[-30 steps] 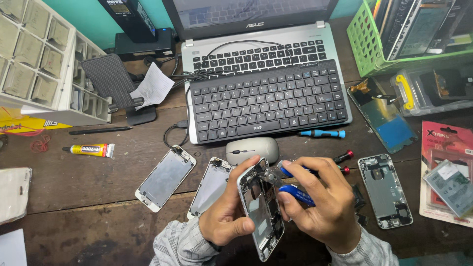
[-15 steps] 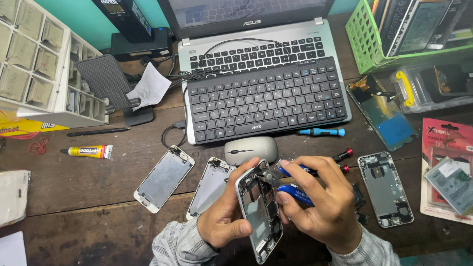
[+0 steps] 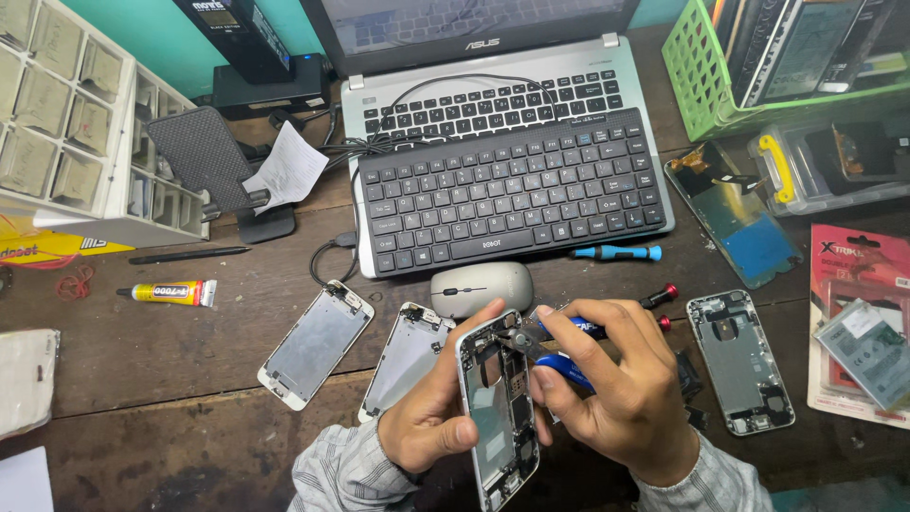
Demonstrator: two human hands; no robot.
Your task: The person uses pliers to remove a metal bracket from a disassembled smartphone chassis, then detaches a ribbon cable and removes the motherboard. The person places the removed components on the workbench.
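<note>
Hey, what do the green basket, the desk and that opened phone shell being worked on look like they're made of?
Green basket: moulded plastic, judging by its bright lattice walls. Desk: dark wood, worn matte, with visible plank seams. Opened phone shell, held by the left hand: probably metal, given its silvery, shiny rim. The right hand grips blue-handled pliers.

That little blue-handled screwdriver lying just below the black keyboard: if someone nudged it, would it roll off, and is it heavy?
The blue-handled screwdriver looks slim and round, so a nudge would probably set it rolling across the wooden table. Being small and mostly plastic-handled, it is likely light. It lies flat, so it cannot tip, and the black keyboard just above it would probably stop a roll that way.
</note>
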